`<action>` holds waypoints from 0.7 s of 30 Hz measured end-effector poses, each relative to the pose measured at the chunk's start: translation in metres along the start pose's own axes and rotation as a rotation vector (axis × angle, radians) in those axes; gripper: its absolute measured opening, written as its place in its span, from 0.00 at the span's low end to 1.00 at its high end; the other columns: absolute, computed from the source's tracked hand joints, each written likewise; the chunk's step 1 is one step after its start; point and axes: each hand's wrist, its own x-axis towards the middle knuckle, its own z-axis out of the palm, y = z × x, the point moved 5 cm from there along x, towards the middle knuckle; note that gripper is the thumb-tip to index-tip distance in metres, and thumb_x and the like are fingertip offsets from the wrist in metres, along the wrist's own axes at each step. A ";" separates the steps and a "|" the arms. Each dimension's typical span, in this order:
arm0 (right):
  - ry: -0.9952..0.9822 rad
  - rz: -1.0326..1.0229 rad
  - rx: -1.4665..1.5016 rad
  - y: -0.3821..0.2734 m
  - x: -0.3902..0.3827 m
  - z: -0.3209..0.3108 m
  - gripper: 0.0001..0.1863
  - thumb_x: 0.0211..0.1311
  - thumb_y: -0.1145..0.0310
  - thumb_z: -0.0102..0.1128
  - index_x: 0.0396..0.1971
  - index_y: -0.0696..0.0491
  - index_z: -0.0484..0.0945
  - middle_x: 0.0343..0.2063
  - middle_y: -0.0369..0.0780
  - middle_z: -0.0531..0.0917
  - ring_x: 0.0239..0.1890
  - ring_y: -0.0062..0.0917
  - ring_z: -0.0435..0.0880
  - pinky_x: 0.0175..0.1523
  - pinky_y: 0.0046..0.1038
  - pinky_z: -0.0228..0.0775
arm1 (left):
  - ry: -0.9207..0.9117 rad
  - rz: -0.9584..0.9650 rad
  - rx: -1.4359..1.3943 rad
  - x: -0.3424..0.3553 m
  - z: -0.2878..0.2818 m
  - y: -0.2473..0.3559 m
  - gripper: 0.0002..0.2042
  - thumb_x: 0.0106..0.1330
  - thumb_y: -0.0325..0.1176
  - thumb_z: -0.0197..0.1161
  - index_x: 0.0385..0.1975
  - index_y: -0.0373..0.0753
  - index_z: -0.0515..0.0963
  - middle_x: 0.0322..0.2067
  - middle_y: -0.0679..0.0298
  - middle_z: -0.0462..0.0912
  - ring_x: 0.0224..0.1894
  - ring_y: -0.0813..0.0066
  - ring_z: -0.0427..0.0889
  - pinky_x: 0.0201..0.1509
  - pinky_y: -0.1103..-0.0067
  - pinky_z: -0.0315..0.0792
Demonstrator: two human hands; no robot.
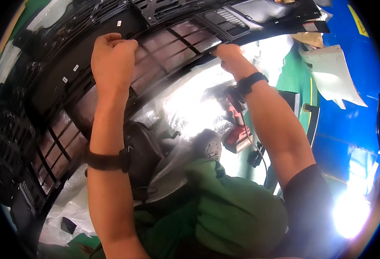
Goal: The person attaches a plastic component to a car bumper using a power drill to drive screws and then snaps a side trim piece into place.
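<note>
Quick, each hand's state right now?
Left hand: fingers curled over the panel; cannot tell if it holds anything.
Right hand: fingers bent at the panel's edge; grip hidden.

Below my bare left hand [113, 62] I wear a wide black band [106, 161], below my bare right hand [230, 57] a dark strap [254, 80], then a dark sleeve [308, 198] on that upper arm, and loose, creased green cloth [242, 211] over my lap.

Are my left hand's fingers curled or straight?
Curled: the left hand shows bent fingers over the long black plastic lattice panel; any grip is hidden.
</note>
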 end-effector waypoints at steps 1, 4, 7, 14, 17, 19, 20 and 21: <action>0.112 -0.095 -0.044 -0.001 -0.004 -0.002 0.10 0.63 0.69 0.67 0.41 0.58 0.84 0.35 0.45 0.87 0.37 0.37 0.88 0.38 0.33 0.79 | 0.006 -0.002 0.002 0.001 -0.002 0.000 0.24 0.58 0.34 0.65 0.53 0.27 0.76 0.47 0.55 0.83 0.52 0.68 0.78 0.59 0.75 0.67; 0.018 0.337 0.858 0.019 -0.007 0.008 0.08 0.63 0.69 0.68 0.33 0.59 0.81 0.25 0.42 0.79 0.26 0.30 0.79 0.27 0.30 0.70 | 0.041 0.002 0.013 0.003 -0.007 0.000 0.24 0.56 0.34 0.66 0.51 0.28 0.76 0.44 0.56 0.84 0.47 0.68 0.80 0.55 0.75 0.70; -0.007 0.576 1.255 0.019 -0.008 0.013 0.12 0.62 0.68 0.70 0.27 0.59 0.79 0.19 0.38 0.72 0.19 0.25 0.71 0.20 0.27 0.63 | 0.055 0.006 0.036 0.006 -0.008 -0.007 0.23 0.53 0.34 0.67 0.49 0.28 0.77 0.41 0.57 0.85 0.42 0.69 0.82 0.50 0.77 0.73; 0.032 0.822 0.982 0.007 -0.006 0.011 0.15 0.54 0.64 0.70 0.37 0.60 0.86 0.34 0.48 0.88 0.40 0.38 0.89 0.43 0.33 0.79 | 0.012 0.001 0.066 0.004 0.007 -0.010 0.23 0.53 0.34 0.67 0.48 0.29 0.78 0.41 0.57 0.84 0.43 0.71 0.80 0.50 0.77 0.73; 0.143 0.955 0.977 0.006 -0.012 0.011 0.17 0.53 0.64 0.68 0.38 0.61 0.86 0.39 0.51 0.88 0.44 0.41 0.89 0.48 0.34 0.80 | 0.012 -0.001 0.031 -0.001 0.008 -0.001 0.23 0.54 0.34 0.67 0.48 0.29 0.78 0.41 0.57 0.83 0.44 0.71 0.80 0.51 0.77 0.72; 0.170 0.938 0.952 0.005 -0.014 0.011 0.17 0.53 0.64 0.66 0.38 0.61 0.86 0.41 0.52 0.88 0.45 0.42 0.88 0.50 0.34 0.80 | 0.018 0.018 0.034 0.000 0.004 0.002 0.23 0.54 0.34 0.67 0.48 0.29 0.78 0.41 0.57 0.83 0.44 0.71 0.80 0.51 0.77 0.72; 0.181 0.900 0.900 0.004 -0.014 0.009 0.17 0.54 0.64 0.65 0.38 0.61 0.86 0.41 0.52 0.87 0.46 0.43 0.88 0.51 0.35 0.80 | 0.021 0.030 0.037 -0.001 0.002 0.004 0.23 0.54 0.34 0.67 0.48 0.29 0.78 0.41 0.57 0.83 0.44 0.70 0.80 0.51 0.77 0.72; 0.188 0.864 0.849 0.002 -0.014 0.007 0.16 0.54 0.65 0.63 0.37 0.62 0.86 0.42 0.53 0.87 0.47 0.43 0.88 0.51 0.36 0.80 | 0.022 0.033 0.040 -0.002 0.001 0.007 0.23 0.54 0.34 0.67 0.48 0.29 0.78 0.41 0.57 0.83 0.44 0.70 0.80 0.51 0.77 0.72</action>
